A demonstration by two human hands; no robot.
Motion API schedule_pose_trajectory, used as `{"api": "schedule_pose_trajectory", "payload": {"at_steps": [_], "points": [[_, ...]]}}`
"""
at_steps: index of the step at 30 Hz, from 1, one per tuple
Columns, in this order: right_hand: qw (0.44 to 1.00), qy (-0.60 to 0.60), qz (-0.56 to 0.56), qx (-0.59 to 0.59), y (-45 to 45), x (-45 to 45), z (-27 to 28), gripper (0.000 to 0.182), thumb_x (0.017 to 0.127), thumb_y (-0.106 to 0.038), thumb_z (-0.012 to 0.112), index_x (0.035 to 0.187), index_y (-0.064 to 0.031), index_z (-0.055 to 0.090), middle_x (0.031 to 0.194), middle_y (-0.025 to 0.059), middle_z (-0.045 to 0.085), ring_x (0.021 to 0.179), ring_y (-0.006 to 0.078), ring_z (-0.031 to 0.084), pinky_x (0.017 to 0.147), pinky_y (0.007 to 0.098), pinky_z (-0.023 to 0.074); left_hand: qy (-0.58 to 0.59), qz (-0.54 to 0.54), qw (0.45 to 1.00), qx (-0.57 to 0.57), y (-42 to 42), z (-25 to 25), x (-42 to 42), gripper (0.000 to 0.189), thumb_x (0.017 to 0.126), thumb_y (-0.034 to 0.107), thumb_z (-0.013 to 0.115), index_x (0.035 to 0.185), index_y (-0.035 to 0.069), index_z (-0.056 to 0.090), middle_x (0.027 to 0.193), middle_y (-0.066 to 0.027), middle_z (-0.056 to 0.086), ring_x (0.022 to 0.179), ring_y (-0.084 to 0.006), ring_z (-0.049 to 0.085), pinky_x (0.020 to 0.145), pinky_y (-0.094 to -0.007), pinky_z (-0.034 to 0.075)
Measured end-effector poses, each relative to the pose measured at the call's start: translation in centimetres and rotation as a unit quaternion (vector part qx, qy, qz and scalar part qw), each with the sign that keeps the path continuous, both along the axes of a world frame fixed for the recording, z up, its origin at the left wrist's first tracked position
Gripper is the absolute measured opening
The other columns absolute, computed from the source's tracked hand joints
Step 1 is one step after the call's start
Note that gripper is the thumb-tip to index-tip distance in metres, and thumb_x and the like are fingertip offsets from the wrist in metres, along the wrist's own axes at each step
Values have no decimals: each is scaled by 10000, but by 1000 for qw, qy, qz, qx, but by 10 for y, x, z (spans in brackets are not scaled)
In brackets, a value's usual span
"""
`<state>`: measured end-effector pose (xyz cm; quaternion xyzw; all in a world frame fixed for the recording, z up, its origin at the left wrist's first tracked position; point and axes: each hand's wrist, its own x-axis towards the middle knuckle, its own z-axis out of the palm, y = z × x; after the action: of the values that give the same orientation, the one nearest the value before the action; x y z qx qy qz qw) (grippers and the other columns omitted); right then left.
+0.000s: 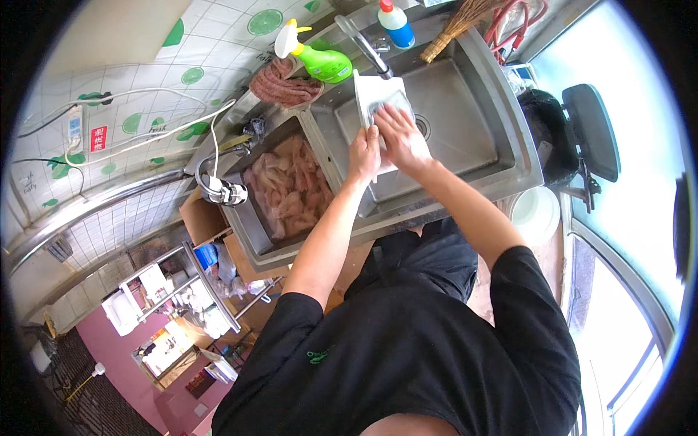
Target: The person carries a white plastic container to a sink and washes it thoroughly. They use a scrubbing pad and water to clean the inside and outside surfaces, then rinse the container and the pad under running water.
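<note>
My left hand (pixel 364 153) grips the near left edge of a white rectangular tray or board (pixel 375 84), which is tilted over the right sink basin (pixel 463 117). Against its upper face my right hand (pixel 402 140) presses with the fingers laid flat on a greyish scouring pad (pixel 374 108), mostly covered by them. A chrome faucet (pixel 364 46) reaches over the far end of the white piece. To the left, pale raw meat pieces (pixel 289 188), perhaps poultry, lie in the other basin.
Behind the basins are a green spray bottle (pixel 330 65), a brown towel (pixel 283 84), a white-and-blue bottle (pixel 396 27) and a straw whisk broom (pixel 447 35). A second faucet (pixel 232 193) juts over the left basin. At right stands a white bucket (pixel 537 215).
</note>
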<state>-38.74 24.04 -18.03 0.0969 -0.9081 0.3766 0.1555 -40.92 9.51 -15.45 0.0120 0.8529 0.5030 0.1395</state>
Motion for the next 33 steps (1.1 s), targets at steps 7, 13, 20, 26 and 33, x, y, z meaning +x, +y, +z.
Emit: {"api": "schedule_pose_trajectory", "payload": {"at_steps": [7, 13, 20, 26, 33], "points": [[999, 38, 0, 3, 2, -15, -5, 450, 888, -48, 595, 1337, -60, 626, 1424, 158, 594, 1405, 312, 487, 1184, 490, 347, 14, -17, 999, -31, -13, -11, -16, 466, 1084, 432, 460, 1031, 0, 626, 821, -168, 699, 792, -291, 692, 717, -400, 525], [999, -24, -29, 18, 2, -11, 2, 475, 904, -82, 547, 1376, -51, 582, 1492, 136, 539, 1466, 308, 404, 1214, 492, 283, 43, -59, 996, -55, -7, -4, -8, 472, 1084, 440, 451, 1009, 5, 618, 778, -144, 690, 693, -260, 686, 642, -394, 516], [999, 4, -42, 18, -7, -11, -11, 490, 883, -86, 567, 1370, -39, 585, 1446, 157, 573, 1429, 329, 450, 1199, 480, 320, -11, -44, 999, 24, -3, 17, -13, 513, 1079, 472, 458, 1091, -11, 627, 807, -141, 691, 798, -220, 689, 725, -383, 530], [997, -34, -68, 9, -10, -35, 5, 500, 907, -104, 536, 1402, -43, 559, 1529, 155, 494, 1473, 328, 387, 1220, 466, 284, 21, -50, 998, -25, -11, 3, -6, 452, 1084, 406, 462, 1146, -7, 635, 945, -175, 724, 888, -269, 702, 796, -399, 529], [999, 4, -38, 5, -12, 8, -2, 454, 872, -98, 593, 1320, -32, 625, 1425, 174, 589, 1413, 341, 463, 1179, 462, 349, -67, -36, 997, 30, -10, 16, -9, 475, 1082, 425, 470, 1148, -18, 626, 965, -173, 725, 912, -279, 711, 773, -398, 531]]}}
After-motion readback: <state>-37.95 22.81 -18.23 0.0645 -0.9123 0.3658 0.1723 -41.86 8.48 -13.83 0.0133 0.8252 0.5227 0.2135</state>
